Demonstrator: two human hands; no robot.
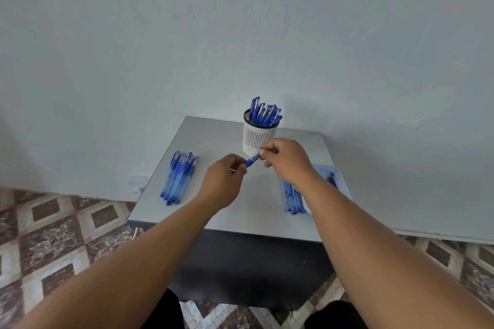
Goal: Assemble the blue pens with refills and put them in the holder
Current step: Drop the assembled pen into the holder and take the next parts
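Head view: both hands up over the middle of a small grey table [213,211]. Left hand [224,181] has fingers curled, pinching the lower blue grip end of one blue pen [252,161]. Right hand [286,160] pinches the upper, clear end of the same pen with thumb and fingertips. Pen is tilted, off the tabletop, just in front of the base of the white slotted holder [256,139]. Whether a refill is in it, cannot tell, too small.

Holder stands upright at the far edge of the table, a bunch of finished blue pens [264,113] sticking out of its top. Row of pens [179,179] lies flat on the table's left side, well apart from the hands. On the right, a pale tray [335,172] and blue pen parts [291,196], partly hidden under the right forearm. Patterned tile floor [53,235] around, plain wall [240,35] behind.
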